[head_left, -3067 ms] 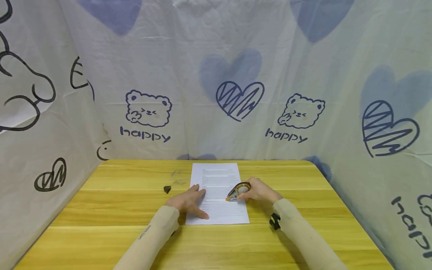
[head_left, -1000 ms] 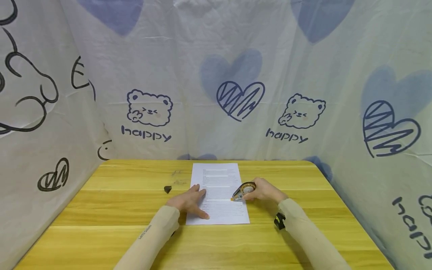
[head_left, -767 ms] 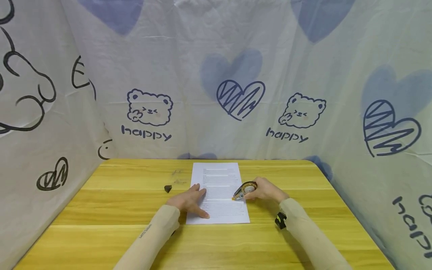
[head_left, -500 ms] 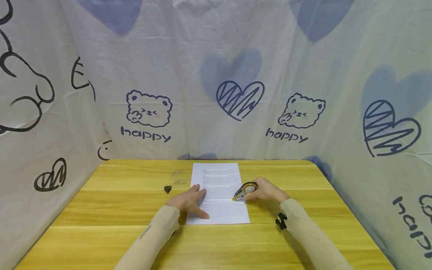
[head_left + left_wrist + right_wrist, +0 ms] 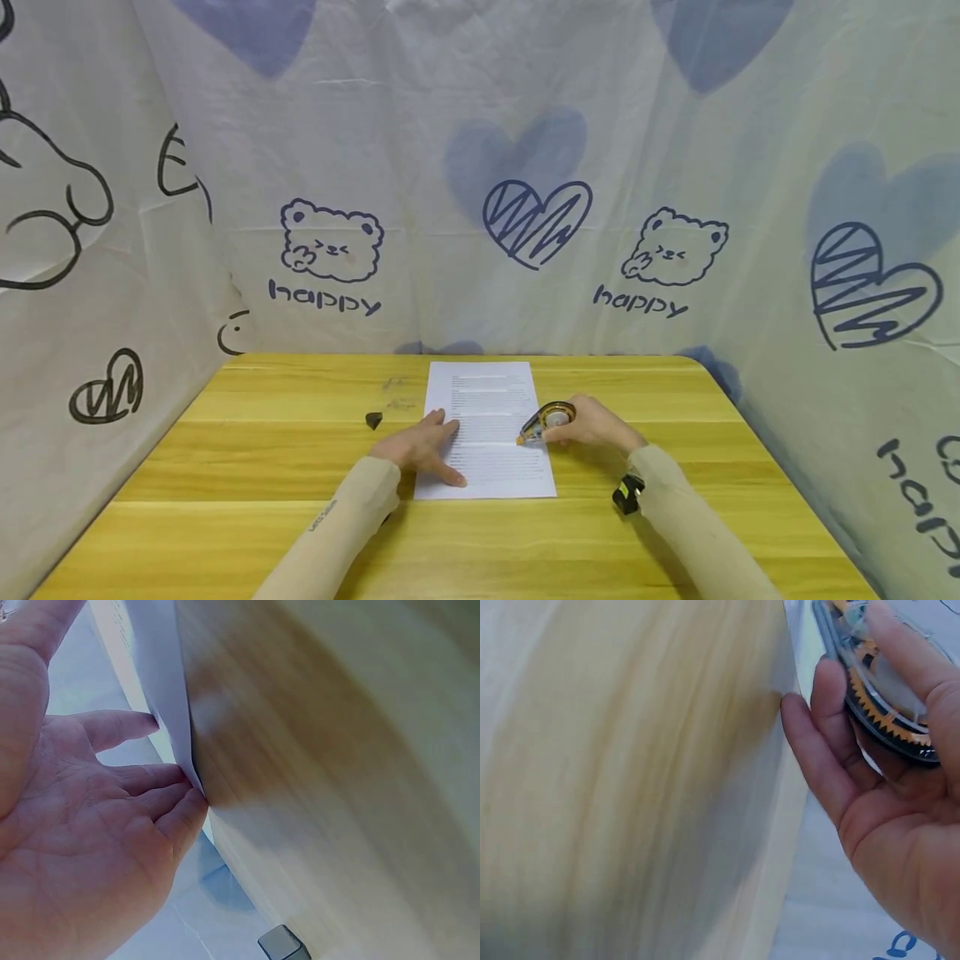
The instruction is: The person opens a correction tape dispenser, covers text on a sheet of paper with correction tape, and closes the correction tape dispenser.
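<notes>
A printed sheet of paper (image 5: pixel 495 479) lies on the wooden table, with white bands across some of its lines. My left hand (image 5: pixel 416 446) rests on the sheet's left edge, fingers spread; the left wrist view shows those fingertips (image 5: pixel 196 802) pressing at the paper's edge. In my right hand (image 5: pixel 592 423) is a correction tape dispenser (image 5: pixel 551 415), pinched between thumb and fingers. Its orange tip (image 5: pixel 520 440) is at the sheet's right half, at the end of a white band. Toothed orange wheels show through the dispenser's clear case (image 5: pixel 885 712) in the right wrist view.
A small dark cap-like piece (image 5: pixel 373 420) lies on the table (image 5: pixel 262 467) left of the paper. Behind and beside the table hangs a white curtain (image 5: pixel 435 275) with printed hearts and bears.
Over the three seconds, my right hand has drawn the correction tape dispenser a little to the right along a line; lately it has barely moved. My left hand stays in place.
</notes>
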Motion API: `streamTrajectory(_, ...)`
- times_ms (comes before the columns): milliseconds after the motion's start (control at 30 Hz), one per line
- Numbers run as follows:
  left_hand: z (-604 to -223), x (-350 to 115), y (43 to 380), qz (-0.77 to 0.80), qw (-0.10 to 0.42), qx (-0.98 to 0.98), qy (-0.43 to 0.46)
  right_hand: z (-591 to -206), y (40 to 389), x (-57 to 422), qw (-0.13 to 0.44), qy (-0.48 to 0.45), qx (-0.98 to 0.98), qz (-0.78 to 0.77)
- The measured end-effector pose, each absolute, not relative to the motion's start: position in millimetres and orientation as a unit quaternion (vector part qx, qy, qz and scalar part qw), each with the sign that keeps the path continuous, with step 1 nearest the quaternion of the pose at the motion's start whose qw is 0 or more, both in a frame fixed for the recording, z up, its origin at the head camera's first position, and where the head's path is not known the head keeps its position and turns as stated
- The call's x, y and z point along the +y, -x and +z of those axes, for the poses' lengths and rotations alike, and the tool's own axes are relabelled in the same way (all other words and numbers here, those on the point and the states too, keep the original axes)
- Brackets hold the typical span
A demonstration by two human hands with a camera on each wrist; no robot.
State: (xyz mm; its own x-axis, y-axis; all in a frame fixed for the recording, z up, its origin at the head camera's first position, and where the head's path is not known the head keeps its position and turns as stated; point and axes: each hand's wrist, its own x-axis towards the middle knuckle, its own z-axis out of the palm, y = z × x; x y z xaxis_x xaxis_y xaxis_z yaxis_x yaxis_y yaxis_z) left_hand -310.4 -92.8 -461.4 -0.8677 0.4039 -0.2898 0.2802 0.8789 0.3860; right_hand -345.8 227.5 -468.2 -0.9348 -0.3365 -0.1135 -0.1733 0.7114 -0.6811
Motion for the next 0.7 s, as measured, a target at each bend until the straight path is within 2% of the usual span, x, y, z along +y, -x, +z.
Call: streamTrajectory(700,-462.1,-94.6,312.2,0.163,0.182,0.952,-0.186,-472.3,343.4,225.0,0.109,0.131,0.895,-0.411)
